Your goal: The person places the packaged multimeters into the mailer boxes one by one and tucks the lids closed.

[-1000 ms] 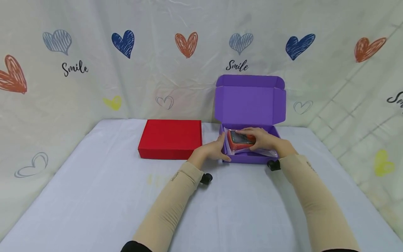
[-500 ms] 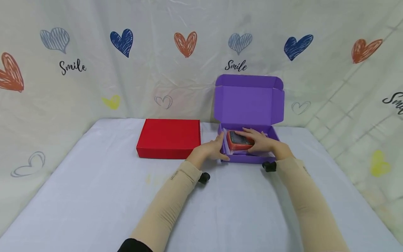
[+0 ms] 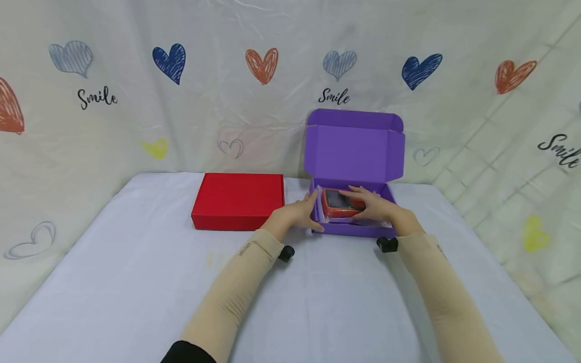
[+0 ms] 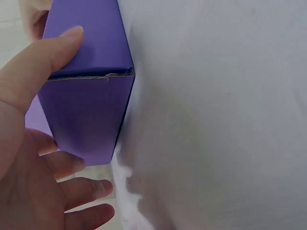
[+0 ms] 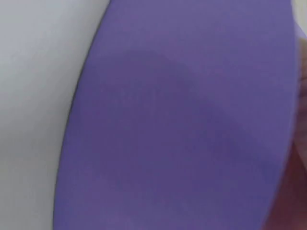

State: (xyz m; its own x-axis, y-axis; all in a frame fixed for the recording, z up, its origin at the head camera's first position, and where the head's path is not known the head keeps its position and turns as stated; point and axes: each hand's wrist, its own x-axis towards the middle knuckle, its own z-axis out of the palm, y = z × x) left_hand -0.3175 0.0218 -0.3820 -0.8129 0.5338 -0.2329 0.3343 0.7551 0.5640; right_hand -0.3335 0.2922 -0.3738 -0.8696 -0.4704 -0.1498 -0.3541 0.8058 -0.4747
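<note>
Head view: in the purple box, the red gadget is probably stiff and light, best held by its sides. The right hand spans it, whether gripping I cannot tell; the left hand, spread, touches the box.

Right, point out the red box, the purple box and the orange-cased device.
Red box (image 3: 238, 200), head view: top face.
Purple box (image 3: 351, 230), head view: front wall.
Orange-cased device (image 3: 337, 200), head view: dark part of its top.

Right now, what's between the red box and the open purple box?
The head view shows your left hand between the red box and the purple box; behind that hand, the gap is bare white tablecloth.
</note>
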